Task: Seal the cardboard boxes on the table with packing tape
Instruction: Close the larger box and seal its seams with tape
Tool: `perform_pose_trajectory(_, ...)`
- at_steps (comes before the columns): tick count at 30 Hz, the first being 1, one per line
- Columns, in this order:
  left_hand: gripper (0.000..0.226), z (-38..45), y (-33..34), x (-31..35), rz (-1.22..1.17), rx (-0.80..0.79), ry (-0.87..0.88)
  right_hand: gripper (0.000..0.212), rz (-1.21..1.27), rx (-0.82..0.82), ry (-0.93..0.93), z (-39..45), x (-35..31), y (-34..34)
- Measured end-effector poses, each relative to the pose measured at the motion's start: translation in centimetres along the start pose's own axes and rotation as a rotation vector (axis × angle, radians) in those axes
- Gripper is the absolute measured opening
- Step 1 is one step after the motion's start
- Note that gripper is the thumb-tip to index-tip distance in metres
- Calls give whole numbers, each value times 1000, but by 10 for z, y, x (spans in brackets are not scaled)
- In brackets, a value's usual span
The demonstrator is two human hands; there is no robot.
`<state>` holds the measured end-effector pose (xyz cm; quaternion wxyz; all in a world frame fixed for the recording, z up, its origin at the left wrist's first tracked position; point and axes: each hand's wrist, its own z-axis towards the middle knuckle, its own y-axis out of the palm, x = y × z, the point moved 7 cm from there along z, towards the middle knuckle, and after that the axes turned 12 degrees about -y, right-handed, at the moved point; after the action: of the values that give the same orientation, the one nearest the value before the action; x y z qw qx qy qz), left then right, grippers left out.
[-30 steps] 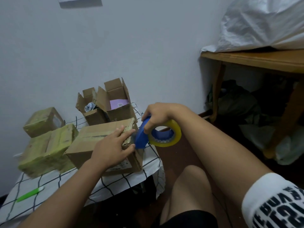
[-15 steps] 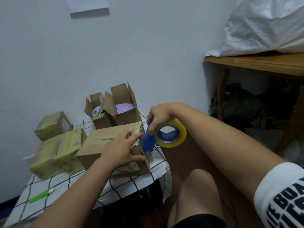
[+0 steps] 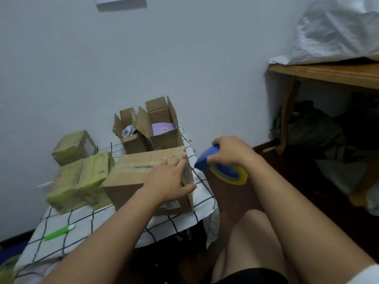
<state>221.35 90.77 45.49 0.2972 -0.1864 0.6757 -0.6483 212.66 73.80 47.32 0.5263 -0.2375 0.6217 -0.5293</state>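
A closed brown cardboard box [image 3: 131, 177] lies on the small table with the checked cloth [image 3: 86, 220]. My left hand [image 3: 170, 179] rests on its right end, fingers straight along the top and thumb down the side. My right hand [image 3: 231, 150] grips a blue tape dispenser [image 3: 207, 158] carrying a yellow tape roll [image 3: 231, 175], just right of the box and off the table's edge. Behind stand two open boxes, a small one [image 3: 131, 132] and a taller one [image 3: 162, 124] with a purple item inside.
Two tape-wrapped yellowish boxes [image 3: 80, 179] [image 3: 73, 146] sit at the table's left. A green pen-like tool [image 3: 58, 233] lies on the cloth near the front. A wooden table [image 3: 328, 72] under a white bag stands at right, with dark bags beneath. My knee [image 3: 252, 232] is below.
My right hand has pulled the dispenser away to the right of the box's end and tipped it down. My left hand has slid further over the box's right end.
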Motion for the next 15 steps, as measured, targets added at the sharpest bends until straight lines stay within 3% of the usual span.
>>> perform_pose_trajectory(4, 89, -4, -5, -1, 106, -80, 53, 66, 154, 213, 69, -10, 9, 14)
perform_pose_trajectory(11, 86, 0, -14, 15, 416, -40, 183, 66, 289, 322, 115, -18, 11, 25)
perform_pose_trajectory(15, 78, 2, -16, 20, 461, -61, 248, 62, 327, 362, 124, -21, 15, 22)
